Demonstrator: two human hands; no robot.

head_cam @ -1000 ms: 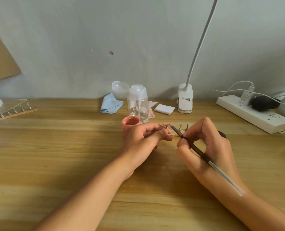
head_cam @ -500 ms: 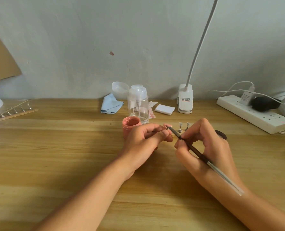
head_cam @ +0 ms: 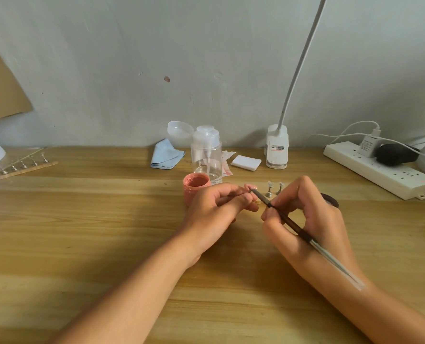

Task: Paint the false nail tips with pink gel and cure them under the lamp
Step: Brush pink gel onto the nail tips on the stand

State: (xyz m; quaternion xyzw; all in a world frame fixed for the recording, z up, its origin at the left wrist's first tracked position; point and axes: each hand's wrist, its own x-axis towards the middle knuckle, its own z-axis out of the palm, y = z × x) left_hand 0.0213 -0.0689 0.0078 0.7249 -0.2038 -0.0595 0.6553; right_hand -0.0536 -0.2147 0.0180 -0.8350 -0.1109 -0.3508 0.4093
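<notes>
The left hand (head_cam: 216, 207) pinches a tip (head_cam: 250, 187) in a narrow grip, above the surface right of the pot (head_cam: 196, 187); the right hand (head_cam: 303, 214) grips the brush (head_cam: 288, 219), its axis slanting up-left, bristles at the tip.

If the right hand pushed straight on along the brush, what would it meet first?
Most likely the nail tip pinched in the left hand: the brush in the right hand points at it, almost touching. The pink gel jar lies further along.
</notes>
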